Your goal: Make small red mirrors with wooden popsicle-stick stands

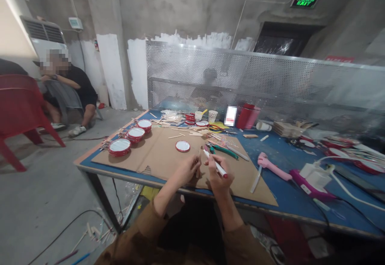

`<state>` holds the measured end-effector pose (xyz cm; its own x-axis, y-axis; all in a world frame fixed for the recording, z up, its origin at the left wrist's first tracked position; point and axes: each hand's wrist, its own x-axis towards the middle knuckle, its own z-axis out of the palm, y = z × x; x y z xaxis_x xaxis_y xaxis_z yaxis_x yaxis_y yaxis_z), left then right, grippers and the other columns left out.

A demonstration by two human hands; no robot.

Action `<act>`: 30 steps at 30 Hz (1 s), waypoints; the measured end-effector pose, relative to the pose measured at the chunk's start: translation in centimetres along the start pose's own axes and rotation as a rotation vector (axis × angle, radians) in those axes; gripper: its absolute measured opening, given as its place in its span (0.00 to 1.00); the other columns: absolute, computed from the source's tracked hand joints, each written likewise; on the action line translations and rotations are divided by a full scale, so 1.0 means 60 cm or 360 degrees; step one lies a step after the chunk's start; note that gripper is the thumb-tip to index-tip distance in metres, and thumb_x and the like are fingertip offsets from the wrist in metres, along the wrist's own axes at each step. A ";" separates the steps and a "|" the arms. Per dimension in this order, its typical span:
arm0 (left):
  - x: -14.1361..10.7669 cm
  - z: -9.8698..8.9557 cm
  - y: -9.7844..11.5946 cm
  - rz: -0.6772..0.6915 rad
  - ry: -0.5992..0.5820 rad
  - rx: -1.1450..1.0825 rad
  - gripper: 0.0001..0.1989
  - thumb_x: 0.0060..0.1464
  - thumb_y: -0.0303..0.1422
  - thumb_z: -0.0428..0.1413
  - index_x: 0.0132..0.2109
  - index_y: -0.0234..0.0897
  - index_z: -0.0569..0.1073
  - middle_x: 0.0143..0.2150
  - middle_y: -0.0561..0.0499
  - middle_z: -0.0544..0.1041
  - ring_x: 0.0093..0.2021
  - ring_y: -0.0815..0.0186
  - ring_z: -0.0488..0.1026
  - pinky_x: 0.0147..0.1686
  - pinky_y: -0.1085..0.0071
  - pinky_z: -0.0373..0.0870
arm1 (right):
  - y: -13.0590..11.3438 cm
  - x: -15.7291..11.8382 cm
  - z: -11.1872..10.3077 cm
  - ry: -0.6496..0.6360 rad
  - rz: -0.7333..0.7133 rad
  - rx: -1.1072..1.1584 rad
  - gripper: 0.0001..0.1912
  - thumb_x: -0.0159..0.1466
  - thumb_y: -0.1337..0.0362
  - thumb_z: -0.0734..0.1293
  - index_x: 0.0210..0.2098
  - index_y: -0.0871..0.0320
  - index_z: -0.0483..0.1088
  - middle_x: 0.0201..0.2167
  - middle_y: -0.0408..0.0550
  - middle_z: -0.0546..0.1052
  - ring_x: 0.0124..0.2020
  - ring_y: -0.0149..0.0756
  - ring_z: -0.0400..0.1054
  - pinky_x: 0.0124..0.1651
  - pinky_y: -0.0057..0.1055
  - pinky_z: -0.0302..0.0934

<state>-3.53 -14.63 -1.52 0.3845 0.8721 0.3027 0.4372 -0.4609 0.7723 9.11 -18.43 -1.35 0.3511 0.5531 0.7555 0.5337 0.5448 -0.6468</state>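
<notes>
My left hand (187,170) is closed on a thin wooden stick (200,153), held nearly upright over the cardboard sheet (144,146). In my right hand (221,178) is a white marker pen (221,170) with a red end. Its tip points up and left, close to the top of the stick; whether they touch I cannot tell. Just beyond my hands lies a small red-rimmed drum (183,146) with a white face. Green-handled pliers (225,151) rest to the right of it.
Stacked red drums (120,147) with sticks line the table's left side. Loose wooden sticks (171,120), paper cups (212,115) and a red container (245,116) stand at the back. A pink glue gun (275,168) and a purple power strip (311,186) with cables lie right. Someone sits far left.
</notes>
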 end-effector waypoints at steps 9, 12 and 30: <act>0.001 0.005 -0.006 0.0015 0.0023 0.0014 0.06 0.57 0.32 0.47 0.34 0.37 0.67 0.30 0.52 0.72 0.32 0.67 0.67 0.35 0.73 0.64 | 0.001 0.004 0.000 0.0001 0.0079 0.0058 0.10 0.63 0.58 0.63 0.36 0.58 0.71 0.25 0.43 0.76 0.27 0.32 0.71 0.35 0.29 0.65; 0.001 0.005 -0.006 0.0000 0.0004 0.0012 0.06 0.57 0.32 0.47 0.34 0.37 0.67 0.31 0.52 0.72 0.32 0.67 0.68 0.35 0.73 0.64 | 0.015 0.023 -0.012 -0.0027 0.0178 -0.0032 0.12 0.63 0.55 0.62 0.36 0.58 0.70 0.25 0.43 0.76 0.27 0.33 0.71 0.35 0.29 0.65; 0.003 0.010 -0.016 0.0077 0.0000 0.0062 0.08 0.59 0.34 0.45 0.33 0.38 0.65 0.32 0.51 0.72 0.33 0.65 0.68 0.36 0.71 0.63 | 0.113 0.177 -0.103 -0.1103 0.0388 -0.2076 0.22 0.66 0.73 0.52 0.50 0.59 0.72 0.47 0.61 0.74 0.51 0.49 0.67 0.49 0.41 0.58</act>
<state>-3.37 -14.16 -2.55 0.4062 0.8486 0.3390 0.4495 -0.5086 0.7343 21.21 -12.74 2.93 0.3047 0.9300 0.2057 0.9417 -0.3265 0.0812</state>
